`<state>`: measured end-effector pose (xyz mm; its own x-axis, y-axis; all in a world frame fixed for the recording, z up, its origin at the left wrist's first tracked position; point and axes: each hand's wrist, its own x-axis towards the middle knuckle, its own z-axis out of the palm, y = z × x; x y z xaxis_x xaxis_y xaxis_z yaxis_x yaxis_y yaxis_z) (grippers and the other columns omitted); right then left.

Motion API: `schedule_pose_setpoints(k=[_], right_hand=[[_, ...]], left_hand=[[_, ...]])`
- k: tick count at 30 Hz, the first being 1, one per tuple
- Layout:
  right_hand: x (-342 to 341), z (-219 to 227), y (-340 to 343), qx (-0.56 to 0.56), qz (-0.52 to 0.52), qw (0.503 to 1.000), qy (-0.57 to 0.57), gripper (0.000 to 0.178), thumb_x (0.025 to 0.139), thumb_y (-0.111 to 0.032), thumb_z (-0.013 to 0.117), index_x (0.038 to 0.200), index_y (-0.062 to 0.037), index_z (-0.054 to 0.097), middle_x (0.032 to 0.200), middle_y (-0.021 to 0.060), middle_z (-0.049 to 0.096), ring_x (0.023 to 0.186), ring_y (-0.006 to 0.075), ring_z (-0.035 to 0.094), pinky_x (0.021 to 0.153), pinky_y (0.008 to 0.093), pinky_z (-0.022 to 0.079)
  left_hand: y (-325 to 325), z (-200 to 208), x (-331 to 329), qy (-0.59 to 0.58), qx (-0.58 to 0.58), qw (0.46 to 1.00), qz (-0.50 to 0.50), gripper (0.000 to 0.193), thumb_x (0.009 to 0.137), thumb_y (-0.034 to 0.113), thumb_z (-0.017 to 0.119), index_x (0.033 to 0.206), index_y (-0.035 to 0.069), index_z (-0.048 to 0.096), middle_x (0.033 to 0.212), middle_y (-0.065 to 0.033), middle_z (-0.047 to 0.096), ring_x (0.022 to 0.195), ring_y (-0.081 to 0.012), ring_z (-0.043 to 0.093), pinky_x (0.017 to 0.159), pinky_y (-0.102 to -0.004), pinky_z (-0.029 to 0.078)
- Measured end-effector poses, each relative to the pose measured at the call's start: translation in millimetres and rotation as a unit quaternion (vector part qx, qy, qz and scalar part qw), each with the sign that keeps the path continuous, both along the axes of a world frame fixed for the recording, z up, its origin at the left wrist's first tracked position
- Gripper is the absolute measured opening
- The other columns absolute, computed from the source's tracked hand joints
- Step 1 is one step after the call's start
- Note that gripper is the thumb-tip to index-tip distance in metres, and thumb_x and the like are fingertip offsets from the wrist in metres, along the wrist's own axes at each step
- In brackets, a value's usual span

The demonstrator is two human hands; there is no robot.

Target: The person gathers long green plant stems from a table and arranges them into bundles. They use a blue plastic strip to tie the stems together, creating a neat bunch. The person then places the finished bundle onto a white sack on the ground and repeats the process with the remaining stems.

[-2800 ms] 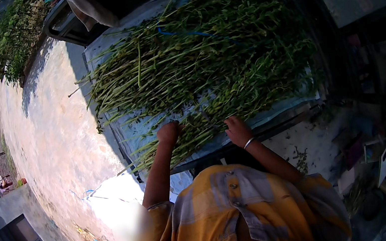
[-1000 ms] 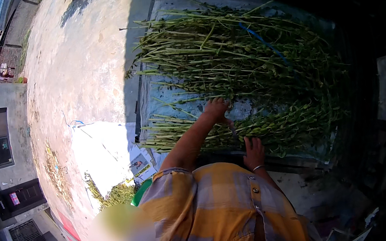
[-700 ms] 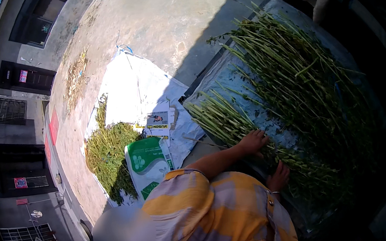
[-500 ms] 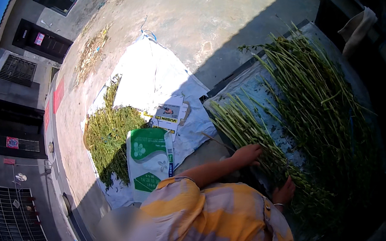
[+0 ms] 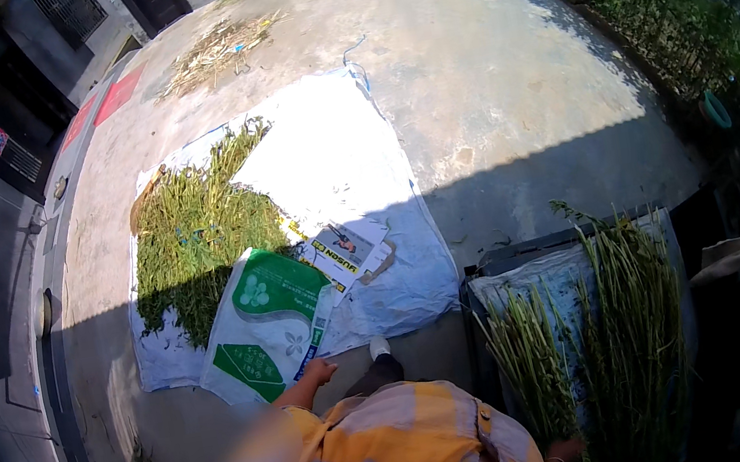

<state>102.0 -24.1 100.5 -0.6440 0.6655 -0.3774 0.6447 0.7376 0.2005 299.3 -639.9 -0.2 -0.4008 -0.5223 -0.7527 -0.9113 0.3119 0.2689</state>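
Stalks (image 5: 600, 340), long and green, lie in rows on a pale sheet (image 5: 543, 286) that covers a dark tabletop (image 5: 510, 257) at the lower right. The right hand (image 5: 568, 451) rests among their near ends, at the picture's lower edge; whether its grip is closed on any of them cannot be told, since the stems hide the fingers. The left hand (image 5: 318, 372) is out over the ground to the left, well apart from the tabletop, loosely curled with nothing visible in it, just beside a green and white sack (image 5: 268, 320). That sack lies flat on a white tarp (image 5: 339, 158) spread on the concrete yard (image 5: 480, 68). On the tarp's left half sits a heap of cut greens (image 5: 193, 244), partly in sun, partly in shade. A shoe (image 5: 379, 348) shows at the tarp's near edge.
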Motion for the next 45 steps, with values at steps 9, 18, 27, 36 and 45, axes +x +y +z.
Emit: schedule_pose_setpoints(k=[9,18,27,36,45], right_hand=[[-106.8,-7.3,-259.0,-0.114,0.315,0.941,0.049,0.041,0.071,-0.017,0.067,0.108,-0.0026,0.056,0.108,0.0173,0.053,0.097,0.0324,0.053,0.086,0.0454,0.043],[-235.2,-49.6,-509.5,-0.302,0.564,0.767,-0.058,0.037,0.064,-0.024,0.070,0.093,-0.0022,0.062,0.080,0.0150,0.064,0.078,0.0315,0.061,0.071,0.0407,0.050],[-331.4,-117.5,-844.3,-0.407,0.577,0.689,-0.161,0.033,0.071,-0.030,0.067,0.095,-0.0077,0.063,0.079,0.0121,0.067,0.075,0.0260,0.066,0.070,0.0362,0.052],[-362.8,-150.9,-1041.0,-0.314,0.760,0.499,-0.274,0.019,0.081,-0.013,0.049,0.097,-0.0051,0.055,0.094,0.0167,0.059,0.082,0.0342,0.060,0.070,0.0426,0.050],[-378.6,-175.7,-1071.9,-0.253,0.794,0.504,-0.226,0.019,0.079,-0.022,0.055,0.093,-0.0098,0.052,0.080,0.0060,0.053,0.076,0.0252,0.058,0.059,0.0397,0.049]], left_hand=[[-149.6,-20.9,-26.2,0.121,0.128,0.945,0.276,0.033,0.080,0.032,0.062,0.086,0.000,0.064,0.069,-0.0101,0.063,0.054,-0.0176,0.060,0.050,-0.0305,0.049],[-227.1,-17.8,-29.0,0.153,0.178,0.821,0.521,0.027,0.082,0.029,0.062,0.094,0.005,0.057,0.079,-0.0085,0.059,0.067,-0.0166,0.061,0.053,-0.0297,0.050],[-435.1,-90.3,-40.7,0.336,0.116,0.388,0.850,0.021,0.088,0.027,0.054,0.089,0.006,0.052,0.072,-0.0091,0.057,0.062,-0.0216,0.059,0.047,-0.0338,0.044],[-721.9,-45.6,-202.3,0.410,0.147,0.420,0.796,0.022,0.088,0.027,0.056,0.088,0.005,0.056,0.073,-0.0076,0.060,0.067,-0.0219,0.061,0.056,-0.0365,0.051],[-937.8,-200.7,-296.3,0.364,0.138,0.458,0.799,0.025,0.091,0.027,0.051,0.103,0.005,0.050,0.092,-0.0080,0.053,0.082,-0.0236,0.054,0.069,-0.0396,0.047]])
